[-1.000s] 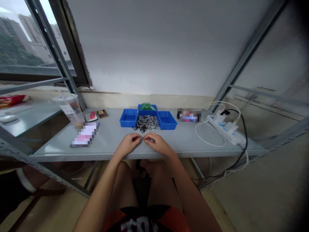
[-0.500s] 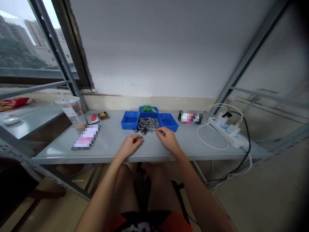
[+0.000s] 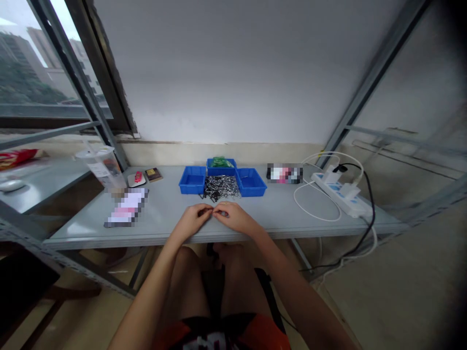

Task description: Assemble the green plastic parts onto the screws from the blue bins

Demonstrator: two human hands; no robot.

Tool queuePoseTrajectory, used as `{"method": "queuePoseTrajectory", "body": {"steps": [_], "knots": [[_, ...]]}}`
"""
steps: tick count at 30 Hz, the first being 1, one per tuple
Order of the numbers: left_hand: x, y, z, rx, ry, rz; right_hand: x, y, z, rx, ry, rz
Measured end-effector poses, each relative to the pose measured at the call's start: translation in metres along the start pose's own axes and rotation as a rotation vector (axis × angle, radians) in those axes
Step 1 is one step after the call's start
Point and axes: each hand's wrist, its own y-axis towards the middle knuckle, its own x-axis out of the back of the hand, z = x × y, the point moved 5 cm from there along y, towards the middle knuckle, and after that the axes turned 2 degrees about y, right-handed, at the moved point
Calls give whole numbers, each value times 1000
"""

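My left hand (image 3: 195, 218) rests at the table's front edge with thumb and fingers pinched together. Against its fingertips meets my right hand (image 3: 233, 215), also closed in a pinch. Whatever lies between the fingertips is too small to make out. Just beyond the hands is a pile of small screws (image 3: 222, 186), mostly silver with black ones at its near left. Blue bins surround the pile: a left bin (image 3: 192, 180), a right bin (image 3: 251, 183) and a back bin (image 3: 221, 171) with green packaging (image 3: 221, 162) in it.
At the left stand a lidded plastic cup (image 3: 102, 165), a phone (image 3: 127, 206), a white dish with a red item (image 3: 136, 179) and a small dark box (image 3: 153, 174). A blurred-out device (image 3: 284, 173), white cable and power strip (image 3: 343, 194) lie at the right.
My right hand has moved from the near right of the screw pile toward me and left, and now meets my left hand. The camera view has shifted slightly.
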Motion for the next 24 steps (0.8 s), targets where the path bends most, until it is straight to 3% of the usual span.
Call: {"method": "queuePoseTrajectory", "body": {"steps": [4, 9, 12, 15, 19, 21, 24], "knots": [[10, 1, 3, 3, 63, -93, -1, -1, -9, -3, 104, -47], [52, 30, 16, 2, 315, -270, -2, -1, -15, -147, 143, -59], [70, 53, 26, 13, 525, -299, -3, 0, -14, -179, 131, -53], [75, 62, 33, 32, 672, -347, -2, 0, -17, -203, 129, -71], [70, 49, 32, -16, 694, -471, -2, 0, -21, -209, 163, -88], [60, 41, 30, -44, 679, -402, -3, 0, -24, -215, 181, -102], [38, 35, 33, -20, 720, -141, -3, 0, -27, -226, 194, -116]]}}
